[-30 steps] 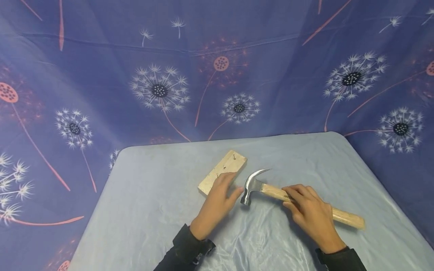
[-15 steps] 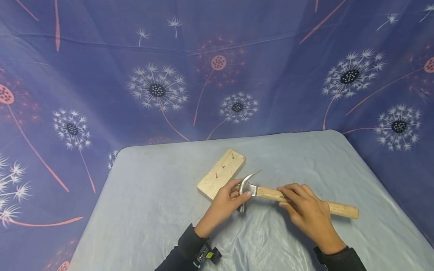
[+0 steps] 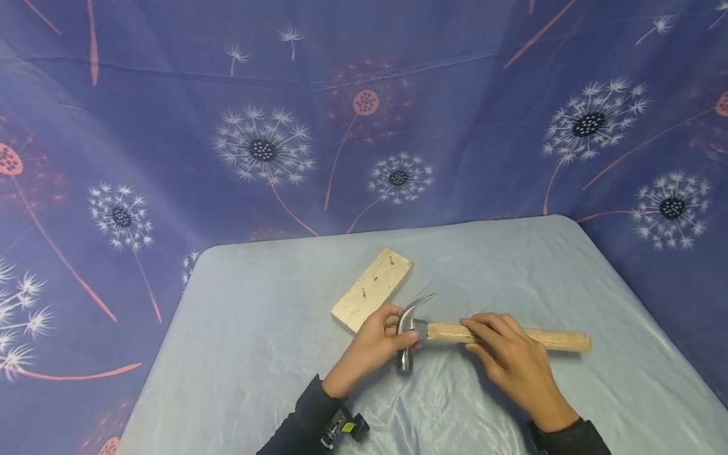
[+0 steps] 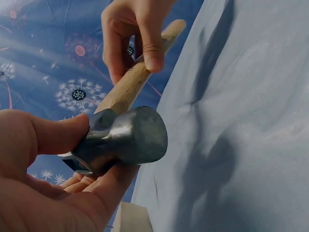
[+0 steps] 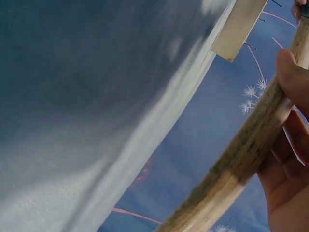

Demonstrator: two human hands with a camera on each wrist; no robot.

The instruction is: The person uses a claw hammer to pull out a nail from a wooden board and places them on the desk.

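A claw hammer [image 3: 443, 331] with a steel head and wooden handle is held above the table by both hands. The left hand [image 3: 372, 344] pinches the hammer head, thumb on the near side and fingers behind, as the left wrist view of the head [image 4: 130, 137] shows. My right hand [image 3: 514, 360] grips the handle around its middle; the handle's butt sticks out to the right. In the right wrist view, thumb and fingers hold the wooden handle [image 5: 241, 150] from both sides. Just beyond the left hand, a wooden block [image 3: 372, 287] lies with several nails standing in its top.
A pale blue cloth covers the table [image 3: 256, 303]. Behind it and at both sides hangs a blue-purple curtain [image 3: 466, 126] with a dandelion print. The table's far edge runs just behind the block.
The left hand has moved off the block and taken hold of the hammer head. The hammer has swung closer to level, its butt rising in view and its head dipping nearer me.
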